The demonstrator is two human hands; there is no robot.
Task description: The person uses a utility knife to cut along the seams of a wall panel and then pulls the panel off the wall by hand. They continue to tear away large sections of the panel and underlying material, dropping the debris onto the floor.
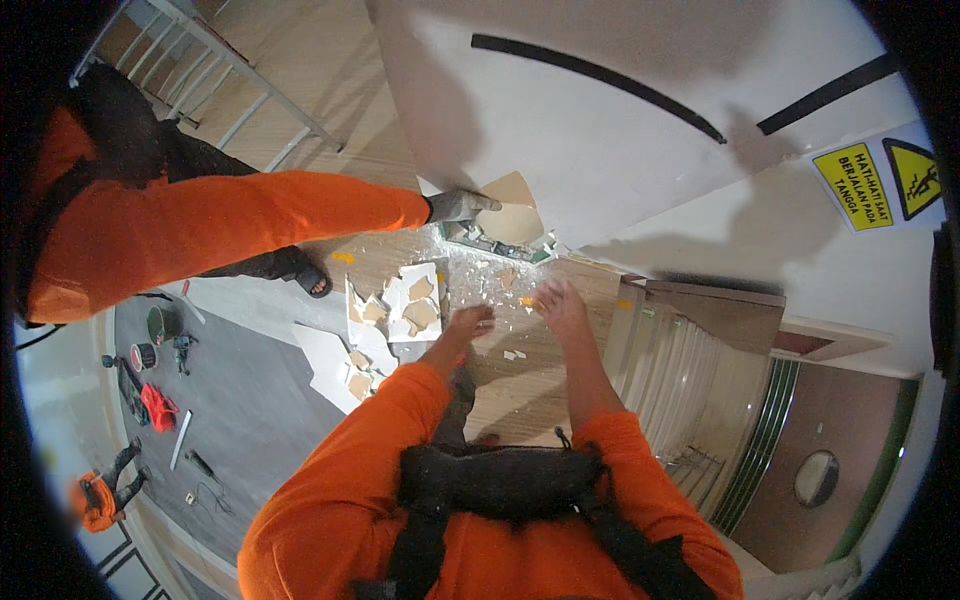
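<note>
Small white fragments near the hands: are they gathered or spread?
Spread: the white fragments lie across the brown floor, some apart from the rest.

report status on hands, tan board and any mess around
Left hand part curled, contents unclear; right hand open, fingers blurred. Tan board piece by wall, co-worker's gloved hand at its edge. Broken white boards left, white crumbs ahead.

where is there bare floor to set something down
Bare grey floor lies between the broken white boards and the red bundle. Brown wood-look floor looks bare nearer than the small white chips, beside the bare right forearm. Crowded: the white wall's foot, strewn with white rubble.
</note>
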